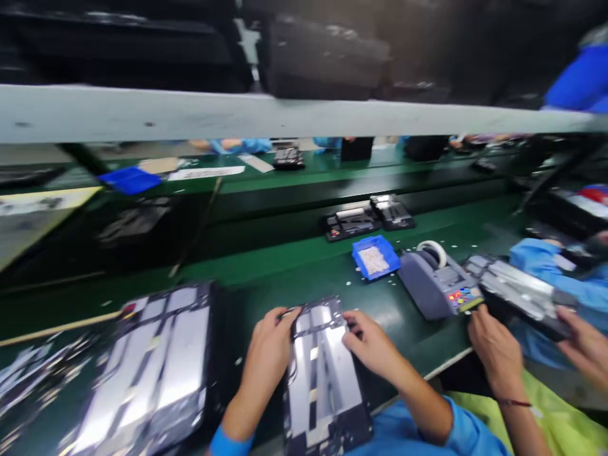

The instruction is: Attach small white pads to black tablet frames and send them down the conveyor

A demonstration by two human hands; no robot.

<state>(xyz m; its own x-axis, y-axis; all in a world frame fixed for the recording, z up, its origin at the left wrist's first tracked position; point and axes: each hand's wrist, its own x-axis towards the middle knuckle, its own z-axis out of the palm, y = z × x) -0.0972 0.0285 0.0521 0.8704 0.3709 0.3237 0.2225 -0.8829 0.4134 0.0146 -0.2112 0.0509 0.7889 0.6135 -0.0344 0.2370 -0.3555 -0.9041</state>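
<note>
An opened tablet (325,373) with silver battery panels and a dark frame is in front of me, its near end at the bottom of the view. My left hand (268,354) is closed on its upper left edge, thumb over the top. At the upper right corner, my right hand (375,348) has its thumb and fingers bent around the edge; the fingertips are partly hidden. To the left lies a stack of similar opened tablets (156,361), slightly blurred.
A blue tray (375,256) of small pale pieces stands beyond my hands, beside a grey tape dispenser (434,285). Two opened devices (351,221) lie farther back. Thin strips (42,373) lie far left. At right, a co-worker's hand (496,351) is near the dispenser. A pale shelf beam (285,117) crosses overhead.
</note>
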